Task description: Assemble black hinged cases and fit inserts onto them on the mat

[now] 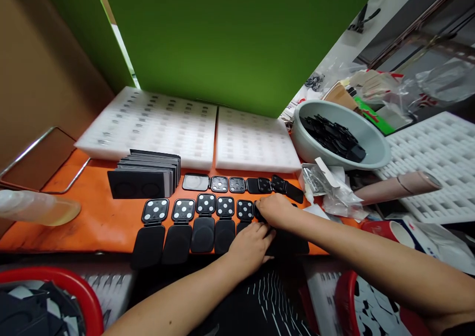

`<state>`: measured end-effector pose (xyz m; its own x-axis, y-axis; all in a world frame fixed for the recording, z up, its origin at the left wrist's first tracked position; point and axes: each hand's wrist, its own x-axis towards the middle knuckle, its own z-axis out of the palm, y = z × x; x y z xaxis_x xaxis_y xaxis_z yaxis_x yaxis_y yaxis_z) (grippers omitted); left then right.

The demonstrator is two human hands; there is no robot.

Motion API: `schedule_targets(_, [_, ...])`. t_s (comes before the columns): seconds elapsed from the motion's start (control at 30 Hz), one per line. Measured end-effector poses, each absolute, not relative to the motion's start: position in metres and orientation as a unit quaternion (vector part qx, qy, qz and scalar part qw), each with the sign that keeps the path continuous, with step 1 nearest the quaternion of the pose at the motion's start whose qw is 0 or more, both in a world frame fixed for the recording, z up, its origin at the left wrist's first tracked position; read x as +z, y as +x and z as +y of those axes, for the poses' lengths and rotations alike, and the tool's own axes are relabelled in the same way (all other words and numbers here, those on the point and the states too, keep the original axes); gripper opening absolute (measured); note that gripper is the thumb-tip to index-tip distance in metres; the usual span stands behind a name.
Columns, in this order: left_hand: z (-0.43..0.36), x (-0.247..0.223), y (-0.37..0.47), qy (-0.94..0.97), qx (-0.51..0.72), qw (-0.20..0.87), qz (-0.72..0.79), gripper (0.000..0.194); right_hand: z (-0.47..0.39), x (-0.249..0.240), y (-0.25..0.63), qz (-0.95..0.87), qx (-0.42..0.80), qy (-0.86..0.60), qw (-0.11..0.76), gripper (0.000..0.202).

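My left hand is at the front edge of the orange table, its fingers bent over a black hinged piece in the front row. My right hand lies just beyond it, fingers pointing down onto another black piece largely covered by the hand. To their left, hinged black pieces stand in a row, such as one with white dots and a dark flap below. Behind runs a second row with a dotted square. A stack of black cards stands at the left.
White foam trays lie at the back before a green panel. A grey bowl of black parts is at the right. A clear bottle lies left. Red tubs flank the table below. A pinkish cylinder lies right.
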<state>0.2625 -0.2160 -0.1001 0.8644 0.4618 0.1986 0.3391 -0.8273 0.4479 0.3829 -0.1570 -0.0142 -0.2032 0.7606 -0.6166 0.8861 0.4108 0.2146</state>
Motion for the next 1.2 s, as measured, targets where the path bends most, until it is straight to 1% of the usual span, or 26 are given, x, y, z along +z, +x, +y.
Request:
schedule_targets(0.17, [-0.215,-0.101,0.263,0.944,0.137,0.213,0.212,0.065,-0.141,-0.007,0.376,0.729,-0.144,0.549,0.383,0.025])
schedule_targets(0.3, [-0.214,-0.099,0.263,0.944,0.13,0.216,0.213,0.066,-0.132,-0.005,0.388,0.7,-0.222,0.569,0.37,0.013])
schedule_targets(0.37, [-0.214,-0.099,0.263,0.943,0.13,0.219,0.213,0.065,-0.129,-0.006,0.404,0.681,-0.269,0.6,0.322,0.014])
schedule_targets(0.47, [-0.214,-0.098,0.262,0.944,0.132,0.22,0.207,0.065,-0.13,-0.009,0.428,0.661,-0.345,0.639,0.188,0.022])
schedule_targets(0.5, [-0.214,-0.098,0.262,0.945,0.133,0.219,0.205,0.065,-0.133,-0.01,0.432,0.658,-0.364,0.64,0.156,0.024])
schedule_targets(0.53, [-0.214,-0.098,0.262,0.945,0.132,0.219,0.206,0.065,-0.136,-0.011,0.434,0.66,-0.368,0.639,0.142,0.024])
schedule_targets(0.6, [-0.214,-0.098,0.262,0.944,0.131,0.219,0.211,0.064,-0.147,-0.015,0.427,0.681,-0.31,0.643,0.166,0.022])
schedule_targets(0.7, [-0.214,-0.098,0.263,0.942,0.128,0.226,0.214,0.066,-0.163,-0.02,0.404,0.712,-0.16,0.639,0.243,0.021])
schedule_targets(0.8, [-0.213,-0.098,0.263,0.941,0.13,0.226,0.214,0.068,-0.169,-0.022,0.385,0.732,-0.093,0.61,0.289,0.028])
schedule_targets(0.97, [-0.214,-0.097,0.263,0.94,0.134,0.226,0.217,0.067,-0.16,-0.018,0.374,0.755,-0.112,0.561,0.32,0.022])
schedule_targets(1.13, [-0.215,-0.099,0.263,0.939,0.134,0.225,0.222,0.065,-0.152,-0.015,0.385,0.755,-0.126,0.56,0.317,0.024])
schedule_targets(1.2, [-0.215,-0.1,0.262,0.94,0.134,0.224,0.219,0.065,-0.15,-0.013,0.397,0.754,-0.176,0.559,0.298,0.029])
